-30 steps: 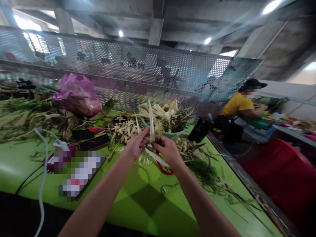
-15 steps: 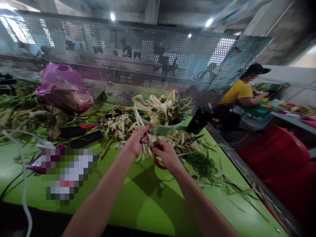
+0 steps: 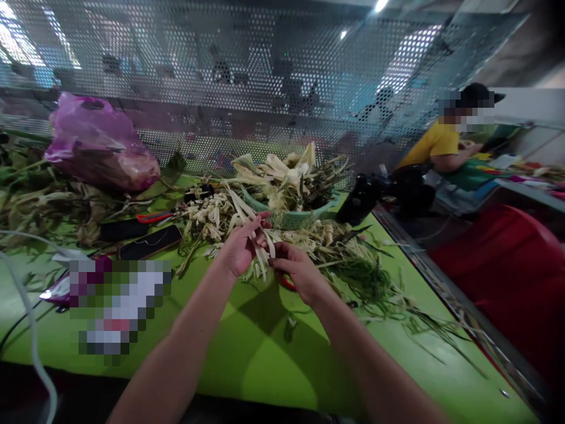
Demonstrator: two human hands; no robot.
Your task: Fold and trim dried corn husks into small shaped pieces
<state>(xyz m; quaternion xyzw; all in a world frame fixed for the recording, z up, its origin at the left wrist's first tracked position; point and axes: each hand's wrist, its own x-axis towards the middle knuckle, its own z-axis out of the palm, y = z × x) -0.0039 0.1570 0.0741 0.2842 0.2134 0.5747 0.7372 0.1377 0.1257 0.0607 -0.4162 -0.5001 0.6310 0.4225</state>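
My left hand (image 3: 242,246) is closed around pale dried husk strips (image 3: 239,205), whose long ends stick up past the fingers and whose short ends hang below. Close beside it, my right hand (image 3: 298,270) pinches with thumb and fingers at the lower end of a strip. A red curved piece (image 3: 288,284), perhaps a scissors handle, shows partly behind the right hand. Just beyond both hands stands a green plastic basket (image 3: 293,221) heaped with dried husks (image 3: 282,171). Loose husk scraps (image 3: 209,219) lie around the basket.
A purple plastic bag (image 3: 99,141) sits among dry leaves at the left. Nearer are a dark phone (image 3: 150,242), a red-handled tool (image 3: 152,218) and a white cable (image 3: 33,335). A black bottle (image 3: 359,200) and green fibres (image 3: 366,277) lie right. A person in yellow (image 3: 435,141) sits beyond.
The camera view has tilted down and shifted slightly. The husk strips now lean further left and spread apart between my hands; both hands stay close together.
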